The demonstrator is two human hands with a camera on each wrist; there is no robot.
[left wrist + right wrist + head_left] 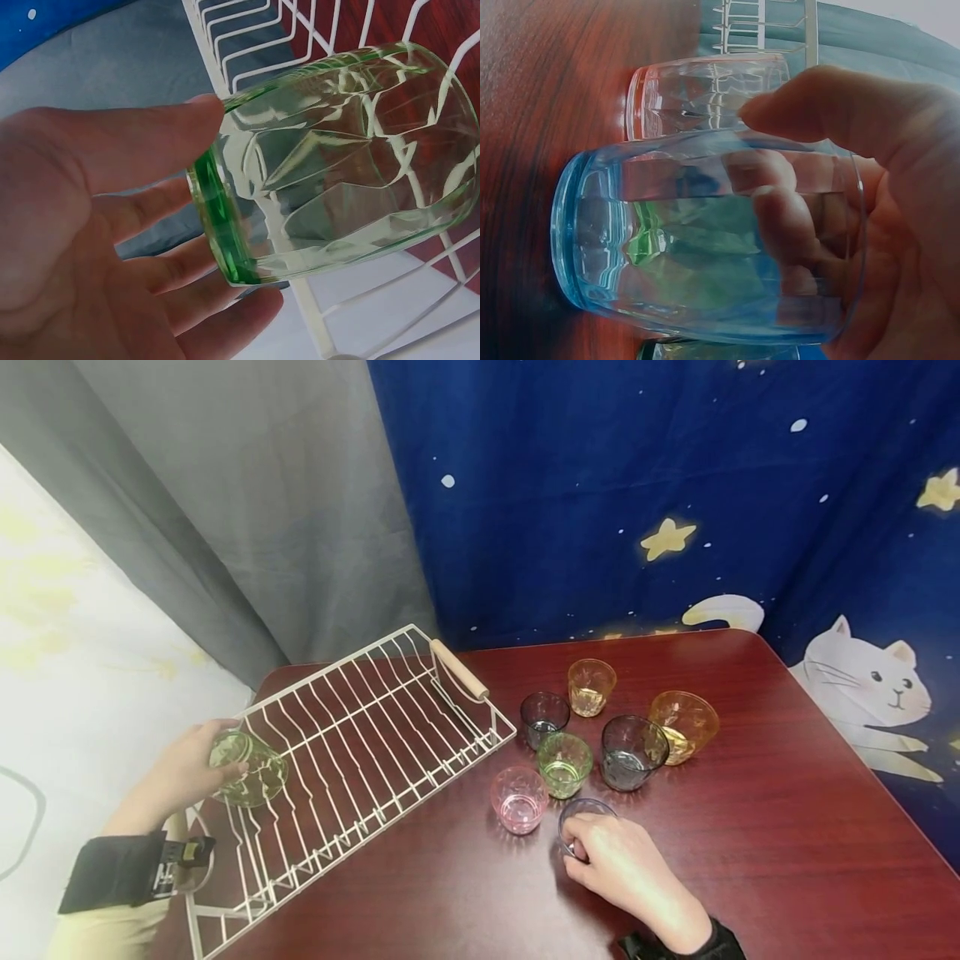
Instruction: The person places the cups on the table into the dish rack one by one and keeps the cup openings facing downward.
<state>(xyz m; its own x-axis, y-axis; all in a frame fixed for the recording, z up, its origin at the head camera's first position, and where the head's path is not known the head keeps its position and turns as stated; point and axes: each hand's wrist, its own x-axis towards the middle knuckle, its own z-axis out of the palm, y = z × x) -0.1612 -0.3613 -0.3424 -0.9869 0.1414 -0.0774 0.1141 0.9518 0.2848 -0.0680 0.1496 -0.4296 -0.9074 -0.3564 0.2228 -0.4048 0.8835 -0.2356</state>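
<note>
At the rack's left end my left hand holds a clear green glass near its thick base, thumb on one side and fingers on the other. The mouth of that glass points away from the palm, over the wires of the white dish rack. On the table, my right hand grips a clear blue glass near its rim, thumb on the near side. The blue glass stands upright. Close by are a pink glass and another green glass.
Behind them stand a small dark glass, a larger dark glass, a small amber glass and a larger amber glass. The rack has a wooden handle at its far end. Curtains hang behind the red-brown table.
</note>
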